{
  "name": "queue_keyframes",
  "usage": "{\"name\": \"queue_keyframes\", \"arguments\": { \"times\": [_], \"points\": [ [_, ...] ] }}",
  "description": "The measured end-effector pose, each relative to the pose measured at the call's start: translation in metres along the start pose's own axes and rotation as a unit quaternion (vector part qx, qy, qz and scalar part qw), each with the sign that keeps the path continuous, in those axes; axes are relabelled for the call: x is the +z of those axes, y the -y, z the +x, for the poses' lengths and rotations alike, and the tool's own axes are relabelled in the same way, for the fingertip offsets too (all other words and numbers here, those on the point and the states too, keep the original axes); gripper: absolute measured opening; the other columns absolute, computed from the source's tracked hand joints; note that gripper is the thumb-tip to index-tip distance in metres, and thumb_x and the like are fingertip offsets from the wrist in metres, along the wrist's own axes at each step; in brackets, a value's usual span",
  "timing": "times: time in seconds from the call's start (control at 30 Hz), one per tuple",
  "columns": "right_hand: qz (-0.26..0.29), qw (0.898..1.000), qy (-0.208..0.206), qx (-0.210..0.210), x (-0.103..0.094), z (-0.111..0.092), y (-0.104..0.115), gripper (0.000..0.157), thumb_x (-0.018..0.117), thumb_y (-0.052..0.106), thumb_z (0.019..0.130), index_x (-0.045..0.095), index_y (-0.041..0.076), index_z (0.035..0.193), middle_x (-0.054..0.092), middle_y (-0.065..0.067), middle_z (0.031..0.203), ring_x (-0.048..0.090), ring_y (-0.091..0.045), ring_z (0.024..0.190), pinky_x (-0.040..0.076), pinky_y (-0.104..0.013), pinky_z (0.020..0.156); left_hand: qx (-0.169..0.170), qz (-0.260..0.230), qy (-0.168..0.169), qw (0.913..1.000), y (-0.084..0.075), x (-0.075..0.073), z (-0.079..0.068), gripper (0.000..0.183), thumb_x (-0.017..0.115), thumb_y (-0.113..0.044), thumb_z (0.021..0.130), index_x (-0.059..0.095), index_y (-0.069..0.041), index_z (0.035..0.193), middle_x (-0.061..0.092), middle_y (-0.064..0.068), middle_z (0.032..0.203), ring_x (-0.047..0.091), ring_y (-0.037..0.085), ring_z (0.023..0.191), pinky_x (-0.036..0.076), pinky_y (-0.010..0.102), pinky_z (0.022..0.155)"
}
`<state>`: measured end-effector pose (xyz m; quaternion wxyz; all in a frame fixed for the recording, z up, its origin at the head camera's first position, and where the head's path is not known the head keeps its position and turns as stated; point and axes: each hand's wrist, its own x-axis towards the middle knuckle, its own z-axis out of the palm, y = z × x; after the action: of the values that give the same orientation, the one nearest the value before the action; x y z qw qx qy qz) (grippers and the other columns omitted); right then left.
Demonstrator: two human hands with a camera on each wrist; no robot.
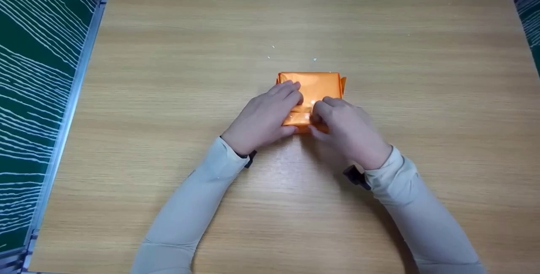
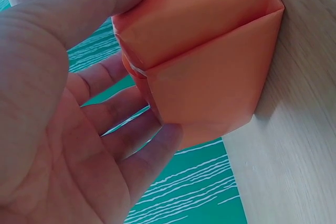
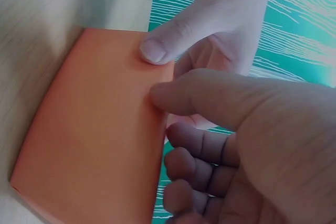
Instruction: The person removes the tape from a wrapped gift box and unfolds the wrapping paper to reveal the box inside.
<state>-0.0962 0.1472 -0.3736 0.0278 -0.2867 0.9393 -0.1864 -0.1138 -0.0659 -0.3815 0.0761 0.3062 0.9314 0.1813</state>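
A small box wrapped in shiny orange paper (image 1: 318,85) sits on the wooden table between both hands. My left hand (image 1: 266,115) grips its left part, fingers over the top and thumb on the side nearest me. At the near edge, my right hand (image 1: 350,128) pinches with curled fingers on top and its thumb (image 3: 194,90) against the front face. A paper strip (image 1: 298,118) runs along the top near that edge. The left wrist view shows a folded end flap (image 2: 210,82) on the box's left side. A paper corner (image 1: 343,84) sticks out at the right end.
The wooden table (image 1: 190,54) stretches around the box, with a few tiny scraps (image 1: 314,59) behind it. Green panels with white wavy lines (image 1: 38,96) border the table at the left, back and right. Both wrists carry dark straps (image 1: 356,177).
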Motion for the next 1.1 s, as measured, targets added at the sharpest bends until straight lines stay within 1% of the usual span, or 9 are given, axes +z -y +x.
{"name": "queue_keyframes", "arguments": {
  "times": [0.1,0.23,0.37,0.5,0.57,0.7,0.8,0.93,1.1],
  "points": [
    [0.003,1.000,0.006,-0.004,-0.002,0.000,0.000,0.012,0.078,0.008,0.089,0.068,0.003,0.095,0.061,-0.007,0.085,0.057,-0.024,0.075,0.052,-0.037,0.066,0.000,-0.001,0.001,1.0000,0.000,0.000,0.000,0.044,0.078,-0.030,0.092,0.059,-0.012,0.127,0.045,0.007,0.160,0.033,0.022,0.153,0.036,0.039,0.120],
    [0.004,1.000,0.001,-0.013,-0.004,-0.001,0.001,0.010,0.078,0.005,0.088,0.071,0.002,0.094,0.062,-0.007,0.084,0.058,-0.024,0.073,0.053,-0.037,0.065,0.002,-0.001,-0.003,1.0000,0.000,0.000,0.000,0.043,0.078,-0.028,0.091,0.059,-0.011,0.126,0.046,0.008,0.159,0.034,0.023,0.153,0.038,0.040,0.119],
    [-0.009,1.000,-0.012,-0.027,-0.005,-0.001,0.001,0.008,0.080,0.003,0.086,0.074,0.004,0.091,0.063,-0.006,0.082,0.059,-0.024,0.072,0.054,-0.039,0.063,0.002,0.000,-0.006,1.0000,0.000,-0.001,-0.001,0.043,0.079,-0.028,0.090,0.060,-0.011,0.125,0.046,0.008,0.158,0.034,0.023,0.152,0.039,0.040,0.118],
    [-0.014,0.997,-0.040,-0.059,-0.006,-0.001,-0.003,0.007,0.079,0.000,0.085,0.074,0.003,0.090,0.063,-0.007,0.086,0.058,-0.025,0.077,0.053,-0.039,0.067,0.005,0.001,-0.004,1.0000,0.000,0.000,-0.001,0.043,0.078,-0.027,0.091,0.060,-0.010,0.126,0.048,0.007,0.156,0.034,0.021,0.152,0.039,0.038,0.118],
    [-0.014,0.996,-0.048,-0.079,-0.007,-0.001,-0.005,0.006,0.078,0.000,0.087,0.073,0.003,0.090,0.063,-0.007,0.086,0.057,-0.025,0.076,0.052,-0.039,0.068,0.008,0.004,-0.004,1.0000,0.000,0.000,-0.001,0.044,0.078,-0.028,0.092,0.059,-0.010,0.126,0.048,0.007,0.155,0.034,0.021,0.152,0.039,0.037,0.117],
    [-0.018,0.993,-0.042,-0.112,-0.010,0.000,-0.009,0.008,0.077,-0.001,0.088,0.072,0.003,0.091,0.066,-0.006,0.083,0.059,-0.024,0.073,0.053,-0.039,0.069,0.007,0.007,-0.002,0.9999,0.000,-0.001,0.000,0.046,0.079,-0.031,0.092,0.059,-0.011,0.128,0.047,0.007,0.157,0.034,0.021,0.152,0.039,0.037,0.117],
    [-0.015,0.991,-0.036,-0.125,-0.012,0.002,-0.012,0.008,0.077,-0.002,0.088,0.072,0.004,0.092,0.068,-0.005,0.083,0.061,-0.023,0.074,0.054,-0.039,0.071,0.003,0.008,0.002,1.0000,0.000,-0.001,0.000,0.048,0.080,-0.032,0.091,0.058,-0.012,0.128,0.046,0.007,0.158,0.034,0.022,0.152,0.038,0.037,0.119],
    [-0.011,0.990,-0.033,-0.133,-0.012,0.002,-0.016,0.007,0.075,-0.002,0.090,0.071,0.004,0.091,0.067,-0.004,0.083,0.061,-0.022,0.074,0.054,-0.037,0.070,0.001,0.008,0.004,1.0000,0.001,0.000,0.001,0.047,0.080,-0.033,0.091,0.058,-0.012,0.127,0.045,0.008,0.159,0.034,0.022,0.152,0.036,0.037,0.120],
    [-0.010,0.991,-0.032,-0.131,-0.012,0.003,-0.018,0.005,0.074,0.001,0.091,0.071,0.004,0.092,0.067,-0.005,0.083,0.061,-0.022,0.073,0.054,-0.037,0.069,0.004,0.009,0.002,0.9999,0.001,0.001,0.000,0.047,0.080,-0.032,0.091,0.058,-0.012,0.127,0.046,0.008,0.159,0.034,0.022,0.153,0.034,0.037,0.121]
  ]
}}
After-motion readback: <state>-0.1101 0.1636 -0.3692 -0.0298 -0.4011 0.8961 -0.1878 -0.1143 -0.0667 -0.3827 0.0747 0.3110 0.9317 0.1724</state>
